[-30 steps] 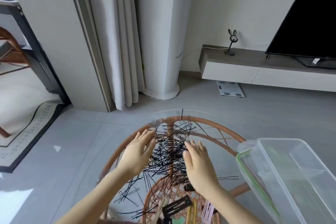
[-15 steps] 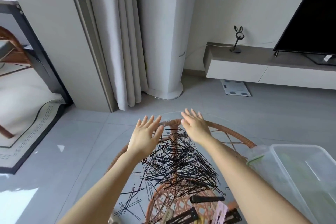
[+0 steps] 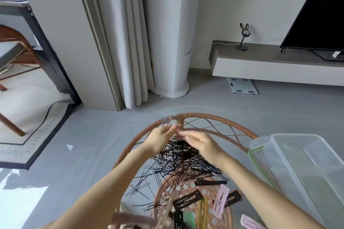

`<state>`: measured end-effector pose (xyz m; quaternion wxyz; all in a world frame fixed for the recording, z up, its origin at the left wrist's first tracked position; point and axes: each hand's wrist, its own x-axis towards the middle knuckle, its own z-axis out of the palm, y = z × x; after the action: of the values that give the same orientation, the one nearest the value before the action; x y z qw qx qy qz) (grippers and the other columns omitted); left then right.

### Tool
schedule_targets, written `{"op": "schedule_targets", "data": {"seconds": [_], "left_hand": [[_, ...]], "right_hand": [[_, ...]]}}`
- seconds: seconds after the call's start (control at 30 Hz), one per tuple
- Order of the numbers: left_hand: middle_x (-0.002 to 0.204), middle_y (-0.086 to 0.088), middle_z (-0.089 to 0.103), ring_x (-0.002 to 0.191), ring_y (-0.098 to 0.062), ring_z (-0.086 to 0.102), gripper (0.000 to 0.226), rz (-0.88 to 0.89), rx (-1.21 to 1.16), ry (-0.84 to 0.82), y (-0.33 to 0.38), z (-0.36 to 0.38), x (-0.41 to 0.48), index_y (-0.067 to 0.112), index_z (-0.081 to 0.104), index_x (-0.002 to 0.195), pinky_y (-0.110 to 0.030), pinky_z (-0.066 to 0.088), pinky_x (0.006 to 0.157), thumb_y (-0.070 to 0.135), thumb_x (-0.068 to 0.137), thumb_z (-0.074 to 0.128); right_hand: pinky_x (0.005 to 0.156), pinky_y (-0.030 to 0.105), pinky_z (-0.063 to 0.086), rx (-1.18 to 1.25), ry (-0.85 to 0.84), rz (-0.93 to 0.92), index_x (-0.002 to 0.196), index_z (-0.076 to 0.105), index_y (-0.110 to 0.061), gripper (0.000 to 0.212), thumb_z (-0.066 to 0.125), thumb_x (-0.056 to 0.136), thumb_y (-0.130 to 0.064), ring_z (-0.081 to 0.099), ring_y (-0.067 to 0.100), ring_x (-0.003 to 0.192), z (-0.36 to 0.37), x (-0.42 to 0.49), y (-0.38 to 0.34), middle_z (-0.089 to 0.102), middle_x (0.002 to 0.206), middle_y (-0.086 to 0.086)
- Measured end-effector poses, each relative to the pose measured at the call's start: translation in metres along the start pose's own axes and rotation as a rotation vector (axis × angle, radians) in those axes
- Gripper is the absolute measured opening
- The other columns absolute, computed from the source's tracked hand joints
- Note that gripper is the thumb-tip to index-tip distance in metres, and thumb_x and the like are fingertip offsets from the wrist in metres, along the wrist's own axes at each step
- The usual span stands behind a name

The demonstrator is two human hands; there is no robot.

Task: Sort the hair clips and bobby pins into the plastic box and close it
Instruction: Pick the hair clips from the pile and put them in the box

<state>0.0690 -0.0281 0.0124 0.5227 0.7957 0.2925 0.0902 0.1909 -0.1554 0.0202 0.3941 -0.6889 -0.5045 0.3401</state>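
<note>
The left hand (image 3: 161,140) and right hand (image 3: 203,146) are pressing on the far edge of the bobby pins (image 3: 186,161), each grip wide, with fingers stretched out and blurred. The hair clips (image 3: 188,201) are lying on the counter (image 3: 242,117), nearer the person than both grips. The plastic box (image 3: 301,163) is sitting open to the right of the right grip.

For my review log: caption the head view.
Left hand and right hand meet over black bobby pins on the glass table beside the plastic box.

Your left hand (image 3: 160,140) and right hand (image 3: 202,145) now meet fingertip to fingertip behind the pins (image 3: 184,161), which bunch tighter.
</note>
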Motion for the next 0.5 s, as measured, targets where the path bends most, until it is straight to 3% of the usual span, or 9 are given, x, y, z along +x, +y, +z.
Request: {"op": "schedule_targets", "data": {"seconds": [0.07,0.17,0.27,0.4,0.5], "left_hand": [[0.139,-0.002,0.05,0.13,-0.015,0.042,0.039,0.016,-0.068,0.087,0.008,-0.004,-0.022,0.02,0.053,0.128,-0.029,0.028,0.11,0.037,0.096,0.037],[0.145,0.0,0.042,0.14,-0.021,0.026,0.041,-0.021,0.351,0.361,0.004,-0.014,-0.057,0.024,0.048,0.132,-0.041,0.016,0.116,0.038,0.097,0.032],[0.151,-0.005,0.033,0.142,-0.026,0.022,0.047,-0.15,0.576,0.438,-0.015,-0.01,-0.087,0.027,0.041,0.137,-0.048,0.006,0.117,0.045,0.096,0.026],[0.156,-0.013,0.011,0.145,-0.032,-0.001,0.054,-0.23,0.601,0.395,-0.029,0.027,-0.107,0.028,0.024,0.144,-0.048,-0.005,0.118,0.049,0.095,0.021],[0.156,-0.015,0.011,0.144,-0.033,-0.003,0.052,-0.202,0.524,0.439,-0.016,0.049,-0.1,0.023,0.022,0.145,-0.046,-0.006,0.118,0.042,0.097,0.023]], "right_hand": [[0.101,0.018,0.036,0.061,0.107,0.004,0.12,0.056,-0.024,0.03,0.038,0.097,-0.023,0.049,0.0,0.118,-0.007,-0.02,-0.01,0.057,0.127,-0.01],[0.098,0.019,0.035,-0.037,0.326,0.082,0.123,0.054,-0.021,0.031,0.035,0.098,-0.026,0.049,0.003,0.118,-0.02,-0.056,-0.003,0.056,0.127,-0.009],[0.095,0.02,0.034,-0.228,0.486,0.241,0.131,0.047,-0.013,0.038,0.033,0.099,-0.028,0.047,0.012,0.122,-0.024,-0.09,0.014,0.051,0.135,-0.001],[0.097,0.023,0.034,-0.279,0.465,0.326,0.138,0.037,-0.01,0.042,0.031,0.099,-0.026,0.043,0.018,0.128,0.002,-0.109,0.016,0.042,0.144,0.005],[0.097,0.02,0.033,-0.315,0.409,0.315,0.14,0.032,-0.009,0.043,0.031,0.1,-0.022,0.037,0.019,0.133,0.026,-0.099,0.006,0.035,0.148,0.005]]}}
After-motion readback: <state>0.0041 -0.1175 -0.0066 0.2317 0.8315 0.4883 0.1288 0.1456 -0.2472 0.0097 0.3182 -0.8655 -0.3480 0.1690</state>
